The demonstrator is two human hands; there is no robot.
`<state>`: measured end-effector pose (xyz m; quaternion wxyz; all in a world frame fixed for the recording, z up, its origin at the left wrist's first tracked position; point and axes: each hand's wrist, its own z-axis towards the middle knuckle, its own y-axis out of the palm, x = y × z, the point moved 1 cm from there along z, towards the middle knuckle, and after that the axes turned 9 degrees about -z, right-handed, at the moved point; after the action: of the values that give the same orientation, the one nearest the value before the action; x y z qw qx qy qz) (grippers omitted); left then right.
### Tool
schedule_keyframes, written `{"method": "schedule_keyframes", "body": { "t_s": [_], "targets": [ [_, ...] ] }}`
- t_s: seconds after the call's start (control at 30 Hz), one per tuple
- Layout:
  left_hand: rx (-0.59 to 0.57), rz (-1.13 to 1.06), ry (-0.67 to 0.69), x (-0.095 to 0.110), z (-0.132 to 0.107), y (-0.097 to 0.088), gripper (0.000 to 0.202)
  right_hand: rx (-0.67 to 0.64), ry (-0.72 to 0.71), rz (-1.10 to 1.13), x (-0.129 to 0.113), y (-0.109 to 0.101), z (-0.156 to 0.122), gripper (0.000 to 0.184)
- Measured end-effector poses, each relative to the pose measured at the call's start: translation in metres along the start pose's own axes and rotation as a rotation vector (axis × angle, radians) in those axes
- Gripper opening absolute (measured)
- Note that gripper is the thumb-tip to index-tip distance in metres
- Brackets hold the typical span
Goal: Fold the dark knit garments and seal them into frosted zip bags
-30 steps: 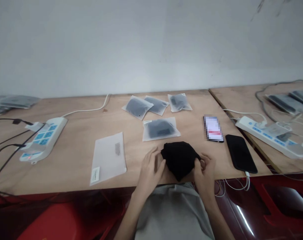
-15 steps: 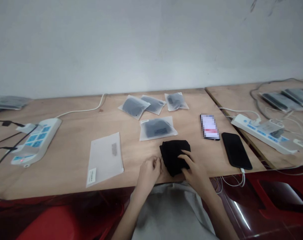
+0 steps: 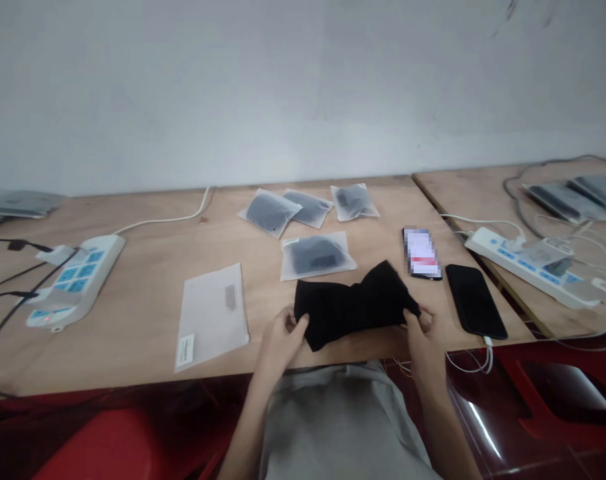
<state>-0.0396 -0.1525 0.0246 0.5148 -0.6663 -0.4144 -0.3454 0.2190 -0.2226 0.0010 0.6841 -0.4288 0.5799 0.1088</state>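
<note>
A piece of black cloth (image 3: 353, 308), narrowed in its middle, stretches between my hands near the table's front edge; what garment it is I cannot make out. My left hand (image 3: 285, 333) pinches its left end between thumb and fingers. At the other end, my right hand (image 3: 423, 327) grips the lower right corner. Left of the cloth lies a flat frosted zip bag (image 3: 213, 320) with a white label at its lower corner. Just behind the cloth is a frosted bag (image 3: 317, 256) with something dark inside.
Several more filled frosted bags (image 3: 270, 212) lie near the wall. Two phones, one with a lit screen (image 3: 423, 252) and one dark (image 3: 475, 301), are on the right. Power strips with cables stand at left (image 3: 77, 280) and right (image 3: 533, 267).
The black cloth was a compact folded bundle under my right hand. Now it is spread wide, my right hand having moved right and my left hand having taken its left end.
</note>
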Motion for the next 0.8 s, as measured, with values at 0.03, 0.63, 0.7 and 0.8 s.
{"method": "schedule_keyframes", "body": {
  "t_s": [0.03,0.63,0.7,0.8],
  "targets": [
    [0.032,0.049,-0.008,-0.001,-0.002,-0.009,0.028,-0.003,0.012,0.006,0.002,-0.003,0.003,0.062],
    [0.339,0.239,0.374,0.022,-0.012,-0.012,0.016,0.047,-0.407,-0.580,-0.002,0.002,0.014,0.032],
    [0.452,0.223,0.230,0.011,-0.015,-0.033,0.016,0.027,-0.371,-0.540,-0.002,-0.003,0.017,0.030],
    [0.520,0.256,0.090,-0.009,-0.025,-0.062,0.019,0.008,-0.332,-0.507,-0.003,-0.008,0.019,0.029]
  ]
}}
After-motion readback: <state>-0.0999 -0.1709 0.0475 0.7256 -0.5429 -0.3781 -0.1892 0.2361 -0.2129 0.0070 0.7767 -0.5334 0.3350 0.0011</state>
